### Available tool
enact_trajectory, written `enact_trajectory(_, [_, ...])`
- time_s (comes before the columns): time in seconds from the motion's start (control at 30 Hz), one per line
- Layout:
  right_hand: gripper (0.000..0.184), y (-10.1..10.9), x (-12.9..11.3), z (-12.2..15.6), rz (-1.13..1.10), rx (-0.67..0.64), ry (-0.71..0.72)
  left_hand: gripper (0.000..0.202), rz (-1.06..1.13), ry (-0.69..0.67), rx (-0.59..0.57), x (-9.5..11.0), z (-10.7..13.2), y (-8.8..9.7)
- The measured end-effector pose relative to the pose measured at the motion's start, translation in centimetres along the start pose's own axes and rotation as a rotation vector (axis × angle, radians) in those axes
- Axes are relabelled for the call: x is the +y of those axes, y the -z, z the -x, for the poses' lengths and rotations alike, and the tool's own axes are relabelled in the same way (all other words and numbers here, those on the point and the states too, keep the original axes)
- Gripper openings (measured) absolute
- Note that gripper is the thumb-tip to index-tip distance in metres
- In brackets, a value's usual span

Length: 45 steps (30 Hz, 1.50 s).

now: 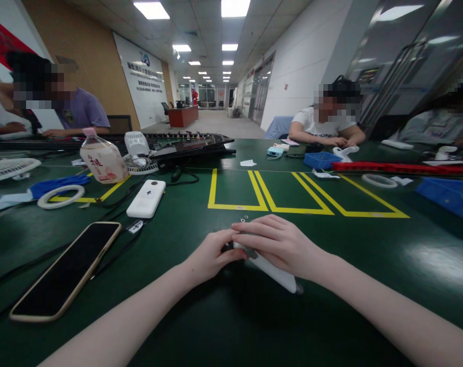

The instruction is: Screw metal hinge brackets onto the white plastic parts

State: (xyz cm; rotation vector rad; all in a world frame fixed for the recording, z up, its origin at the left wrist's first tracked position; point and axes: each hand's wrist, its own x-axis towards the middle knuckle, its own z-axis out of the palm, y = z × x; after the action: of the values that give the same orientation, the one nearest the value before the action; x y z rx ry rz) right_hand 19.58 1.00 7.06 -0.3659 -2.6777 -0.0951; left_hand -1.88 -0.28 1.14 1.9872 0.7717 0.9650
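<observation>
Near the middle of the front edge of the table (369, 239) the left hand (210, 255) pinched the dark end of a white part (279, 275); the right hand (281, 243) closed over it; washers (243, 219) lay loose just beyond, so the work seemed only partway done.

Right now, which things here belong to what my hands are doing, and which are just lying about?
In hand: left hand, right hand, long white plastic part between them, small metal rings.
Lying about: black smartphone with tan edge, white rectangular power bank, clear plastic drink bottle, white tape ring.
</observation>
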Motion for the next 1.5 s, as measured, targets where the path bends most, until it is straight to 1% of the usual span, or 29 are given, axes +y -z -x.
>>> enact_trajectory(0.07, [0.040,0.3,0.0,-0.1,0.048,0.004,0.016,0.012,-0.010,-0.006,-0.003,0.0,0.0,0.0])
enact_trajectory(0.23, [0.036,0.8,-0.8,-0.5,0.095,-0.025,0.084,0.014,-0.009,-0.015,-0.073,-0.3,0.1,0.1])
enact_trajectory(0.4, [0.033,1.3,-1.7,-0.8,0.037,-0.033,0.042,0.017,-0.122,-0.054,-0.111,-0.2,0.1,0.1])
enact_trajectory(0.47, [0.031,1.2,-1.9,-0.7,0.019,-0.014,0.013,0.021,-0.137,-0.066,-0.111,0.0,0.2,0.1])
enact_trajectory(0.57, [0.024,0.9,-1.8,-0.6,0.017,0.050,-0.071,0.027,-0.124,-0.046,-0.110,0.5,0.1,0.1])
enact_trajectory(0.67, [0.019,0.5,-1.5,-0.4,-0.033,0.097,-0.183,0.027,-0.121,-0.023,-0.091,0.7,0.1,0.1])
enact_trajectory(0.77, [0.020,0.2,-1.3,-0.3,-0.113,0.101,-0.286,0.027,-0.099,0.003,-0.058,0.6,0.1,0.1])
enact_trajectory(0.83, [0.020,0.1,-1.2,-0.2,-0.158,0.105,-0.330,0.038,-0.058,0.045,-0.044,0.4,0.2,0.0])
enact_trajectory(0.9, [0.020,-0.1,-1.1,-0.2,-0.186,0.113,-0.356,0.061,-0.022,0.088,-0.026,0.3,0.3,-0.2])
enact_trajectory(0.97, [0.020,-0.2,-1.0,-0.2,-0.199,0.122,-0.366,0.083,-0.026,0.102,-0.004,0.1,0.5,-0.3])
enact_trajectory(1.03, [0.020,-0.3,-0.7,-0.1,-0.202,0.131,-0.379,0.090,-0.063,0.083,0.019,-0.2,0.6,-0.5])
enact_trajectory(1.17, [0.020,-0.7,0.0,0.2,-0.192,0.161,-0.444,0.089,-0.121,0.008,0.053,-0.6,0.8,-0.7])
enact_trajectory(1.23, [0.019,-0.9,0.2,0.4,-0.196,0.175,-0.466,0.085,-0.152,-0.012,0.030,-0.7,0.9,-0.7])
enact_trajectory(1.37, [0.021,-1.3,0.5,0.7,-0.248,0.178,-0.452,0.077,-0.202,0.020,-0.020,-0.4,0.9,-0.7])
enact_trajectory(1.43, [0.025,-1.5,0.5,0.8,-0.253,0.180,-0.449,0.076,-0.194,0.021,-0.015,-0.3,0.8,-0.7])
enact_trajectory(1.5, [0.034,-1.6,0.4,1.0,-0.266,0.189,-0.456,0.076,-0.186,0.007,-0.006,-0.2,0.7,-0.7])
